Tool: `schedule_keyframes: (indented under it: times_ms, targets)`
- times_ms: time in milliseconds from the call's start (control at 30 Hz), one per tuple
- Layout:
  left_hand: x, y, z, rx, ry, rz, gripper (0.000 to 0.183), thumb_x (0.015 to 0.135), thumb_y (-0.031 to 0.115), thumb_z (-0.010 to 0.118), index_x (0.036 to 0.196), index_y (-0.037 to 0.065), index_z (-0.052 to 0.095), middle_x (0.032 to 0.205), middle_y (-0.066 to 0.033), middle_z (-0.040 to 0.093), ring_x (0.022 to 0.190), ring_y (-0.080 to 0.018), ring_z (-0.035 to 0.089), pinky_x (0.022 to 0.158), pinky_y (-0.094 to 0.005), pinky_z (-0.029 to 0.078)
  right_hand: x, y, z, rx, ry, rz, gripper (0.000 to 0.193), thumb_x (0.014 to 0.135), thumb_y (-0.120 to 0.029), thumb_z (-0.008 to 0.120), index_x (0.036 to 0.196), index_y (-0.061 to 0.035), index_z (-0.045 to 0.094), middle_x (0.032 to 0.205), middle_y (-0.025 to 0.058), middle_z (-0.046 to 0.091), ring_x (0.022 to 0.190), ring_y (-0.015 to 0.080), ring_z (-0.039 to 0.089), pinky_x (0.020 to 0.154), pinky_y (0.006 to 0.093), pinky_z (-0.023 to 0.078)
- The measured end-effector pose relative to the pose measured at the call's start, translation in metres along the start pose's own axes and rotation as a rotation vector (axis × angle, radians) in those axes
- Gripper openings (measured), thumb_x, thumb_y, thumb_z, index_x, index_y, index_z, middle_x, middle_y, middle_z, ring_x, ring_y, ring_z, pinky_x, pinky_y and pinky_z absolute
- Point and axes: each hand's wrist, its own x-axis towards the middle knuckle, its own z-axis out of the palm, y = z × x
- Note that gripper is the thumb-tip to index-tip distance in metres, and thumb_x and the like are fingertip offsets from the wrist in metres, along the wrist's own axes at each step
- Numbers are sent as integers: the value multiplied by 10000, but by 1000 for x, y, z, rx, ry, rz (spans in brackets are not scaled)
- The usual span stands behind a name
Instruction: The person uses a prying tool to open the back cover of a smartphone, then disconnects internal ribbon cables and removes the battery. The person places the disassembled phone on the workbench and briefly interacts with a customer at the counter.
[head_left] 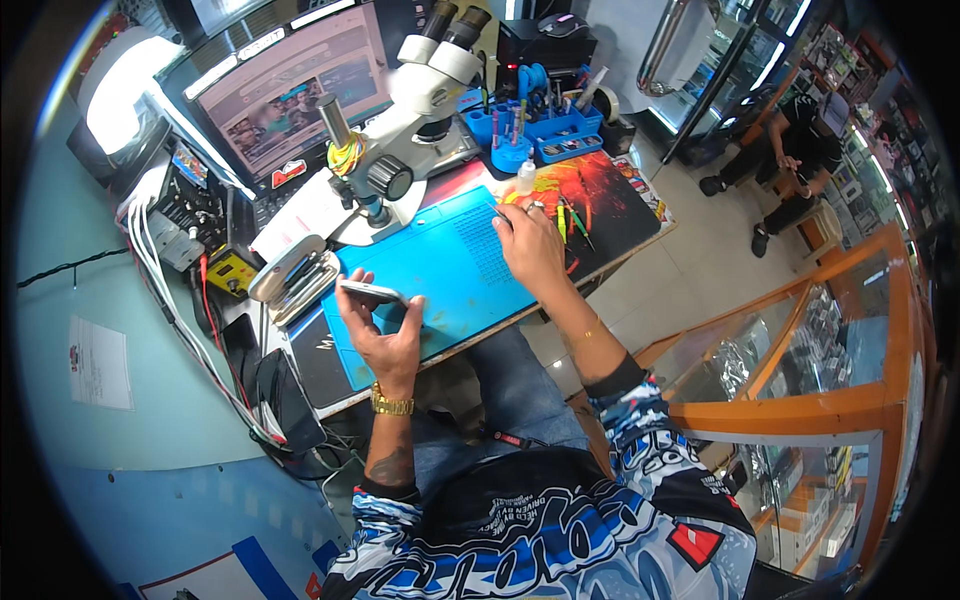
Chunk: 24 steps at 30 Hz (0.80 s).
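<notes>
My left hand grips a smartphone by its edges, held tilted above the left part of the blue work mat. Over the mat's right part is my right hand, its fingers bent and drawn together. Something small and dark shows near its thumb, too small to name. Just right of that hand lie pliers and tweezers with coloured handles. A small clear bottle stands beyond its fingertips. Left of the phone rests an opened case of slim tools.
A microscope rises behind the mat, before a monitor. Blue tool holders stand at the back right. Power supplies with cables are at the left. A glass display case stands right; a person sits farther off.
</notes>
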Motion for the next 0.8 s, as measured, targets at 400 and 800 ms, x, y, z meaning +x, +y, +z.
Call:
schedule_keyframes:
  times_ms: [400,800]
  targets:
    - [-3,3,-9,267,-24,393,754,781,0,833,1456,23,498,1537,-267,390,1323,-384,559,1033,-477,514,18,55,8,-408,-184,-75,192,865,-217,764,978,-70,713,911,178,713,882,387,701,765,512,546]
    - [2,8,-5,198,65,421,740,758,73,887,1390,45,504,1497,-317,461,1280,-441,595,1006,-472,540,27,106,-62,-602,-277,395,207,812,-259,775,904,-74,759,954,206,743,953,404,714,833,509,568]
